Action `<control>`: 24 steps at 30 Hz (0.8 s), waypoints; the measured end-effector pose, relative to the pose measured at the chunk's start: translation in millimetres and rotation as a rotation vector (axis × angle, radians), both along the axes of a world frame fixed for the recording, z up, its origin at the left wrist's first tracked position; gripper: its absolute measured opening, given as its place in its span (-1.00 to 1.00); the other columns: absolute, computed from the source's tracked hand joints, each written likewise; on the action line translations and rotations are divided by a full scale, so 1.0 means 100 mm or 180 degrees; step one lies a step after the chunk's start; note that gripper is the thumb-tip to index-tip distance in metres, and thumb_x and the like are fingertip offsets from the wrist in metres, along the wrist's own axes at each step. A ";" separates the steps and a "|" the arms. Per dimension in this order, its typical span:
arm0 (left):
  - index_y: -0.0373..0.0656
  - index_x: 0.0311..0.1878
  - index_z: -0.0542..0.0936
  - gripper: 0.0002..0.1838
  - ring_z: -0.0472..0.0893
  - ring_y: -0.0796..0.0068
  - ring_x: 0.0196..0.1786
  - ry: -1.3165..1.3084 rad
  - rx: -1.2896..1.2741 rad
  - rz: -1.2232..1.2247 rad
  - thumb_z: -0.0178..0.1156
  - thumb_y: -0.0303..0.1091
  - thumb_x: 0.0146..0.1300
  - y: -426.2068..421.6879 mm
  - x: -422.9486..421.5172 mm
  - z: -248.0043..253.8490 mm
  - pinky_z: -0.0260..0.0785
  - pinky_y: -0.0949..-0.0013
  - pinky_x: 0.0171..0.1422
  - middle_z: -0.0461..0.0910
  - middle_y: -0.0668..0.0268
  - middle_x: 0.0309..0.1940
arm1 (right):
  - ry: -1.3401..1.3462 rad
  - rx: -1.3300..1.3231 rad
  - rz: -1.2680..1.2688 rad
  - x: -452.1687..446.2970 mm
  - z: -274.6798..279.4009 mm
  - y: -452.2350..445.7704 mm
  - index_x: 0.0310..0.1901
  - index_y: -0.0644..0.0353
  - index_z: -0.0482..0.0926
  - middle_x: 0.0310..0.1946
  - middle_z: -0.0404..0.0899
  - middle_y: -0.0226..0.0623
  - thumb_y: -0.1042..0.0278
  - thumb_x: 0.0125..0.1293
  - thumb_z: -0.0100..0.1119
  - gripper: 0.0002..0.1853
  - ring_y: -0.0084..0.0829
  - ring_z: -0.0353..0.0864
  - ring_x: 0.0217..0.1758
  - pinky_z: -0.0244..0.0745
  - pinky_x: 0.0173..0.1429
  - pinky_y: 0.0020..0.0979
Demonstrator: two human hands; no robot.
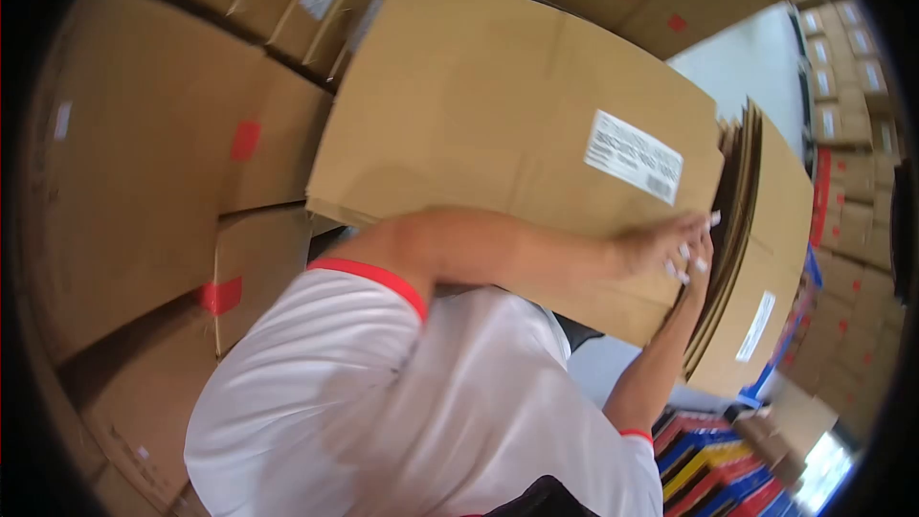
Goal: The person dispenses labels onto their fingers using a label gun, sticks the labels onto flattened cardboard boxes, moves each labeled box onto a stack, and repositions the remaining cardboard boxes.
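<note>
Stacked boxes [153,163] line the frame's left and far right; pale floor [751,57] shows upper right. Labelled flat cardboard [459,105] spans the centre, the left hand [662,244] and right hand [699,273] meeting near its right edge, fingers bent; I cannot tell whether they grip.

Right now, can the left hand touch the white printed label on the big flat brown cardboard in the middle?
Probably yes: the left hand is near that label, with only bare cardboard showing between them.

One head-worn camera is looking forward and steeply down over the wearer's white shirt [383,402], taking in the labelled cardboard [479,115] close up.
</note>
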State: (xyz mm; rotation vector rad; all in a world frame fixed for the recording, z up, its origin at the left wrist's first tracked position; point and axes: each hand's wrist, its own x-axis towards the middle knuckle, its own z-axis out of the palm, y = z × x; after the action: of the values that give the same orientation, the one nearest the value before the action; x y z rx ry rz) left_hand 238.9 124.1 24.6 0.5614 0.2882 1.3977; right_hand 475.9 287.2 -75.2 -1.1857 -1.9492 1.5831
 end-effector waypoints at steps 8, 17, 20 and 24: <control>-0.08 0.52 0.37 -0.24 0.58 -0.18 0.34 0.0261 0.0438 0.0428 -0.06 0.34 0.56 0.14 -1.92 0.20 0.54 -0.12 0.33 0.35 0.08 0.53 | -0.0726 0.1352 -0.0680 -0.93 0.96 -0.50 0.32 0.27 0.61 0.10 0.71 -0.16 0.18 0.49 0.33 -0.52 -0.27 0.70 0.15 0.55 0.30 -0.34; -0.18 0.64 0.19 0.00 0.57 -0.07 0.37 0.0807 0.0179 0.0858 0.00 0.47 0.44 0.08 -1.98 0.12 0.53 -0.02 0.33 0.25 0.02 0.62 | -0.0542 0.2023 0.0042 -2.13 1.76 -0.83 -0.05 0.26 0.75 -0.23 0.77 -0.13 0.44 0.36 0.40 -0.82 -0.21 0.75 -0.24 0.62 -0.07 -0.27; -0.19 0.64 0.19 -0.01 0.55 -0.04 0.39 0.0767 0.0076 0.0959 0.00 0.45 0.46 0.06 -2.00 0.11 0.52 0.01 0.33 0.28 0.03 0.60 | -0.0518 0.1976 0.0180 -2.31 1.73 -0.83 -0.10 0.26 0.76 -0.26 0.78 -0.15 0.44 0.34 0.42 -0.85 -0.23 0.74 -0.27 0.60 -0.11 -0.27; -0.18 0.63 0.20 -0.03 0.53 -0.04 0.42 0.0738 0.0079 0.1014 0.00 0.44 0.46 0.04 -2.00 0.09 0.50 0.01 0.37 0.27 0.04 0.61 | -0.0395 0.1749 0.0135 -2.45 1.70 -0.86 -0.15 0.25 0.76 -0.31 0.77 -0.18 0.43 0.31 0.46 -0.87 -0.24 0.73 -0.30 0.59 -0.12 -0.28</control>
State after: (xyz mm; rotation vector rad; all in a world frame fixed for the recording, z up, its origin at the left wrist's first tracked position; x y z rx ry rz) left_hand 38.9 128.1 33.6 0.7224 0.5667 1.6456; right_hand 230.9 201.4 95.1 -1.0266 -2.2920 0.9045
